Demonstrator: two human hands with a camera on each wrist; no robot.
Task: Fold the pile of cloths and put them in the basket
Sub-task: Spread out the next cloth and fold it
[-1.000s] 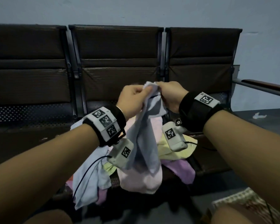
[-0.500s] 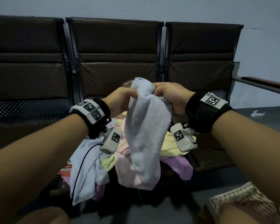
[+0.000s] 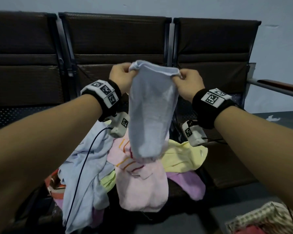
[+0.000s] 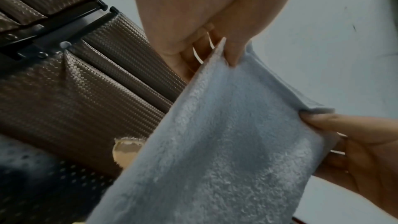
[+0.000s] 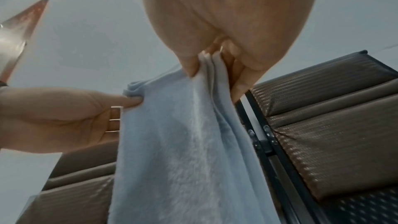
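Drawn apart along the top edge since before; left hand (image 3: 121, 76) and right hand (image 3: 187, 81) pinched blue cloth (image 3: 152, 112) corners at nine and three o'clock; long axis hung toward six.

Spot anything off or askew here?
Mostly fine. Both hands, left hand and right hand, pinch the blue cloth level. Only the pile sprawls, with cloths drooping over the seat edge.

Row of brown padded seats (image 3: 115, 41) standing against a pale wall (image 3: 277, 10), dark metal posts (image 3: 172, 48) joining the backs. Weave of the upholstery (image 4: 71, 94) showing clearly from the left wrist. Wooden armrest (image 3: 281, 84) on a grey bar jutting out at the right. Checked fabric (image 3: 260, 218) lying at the lower right corner, blurred.
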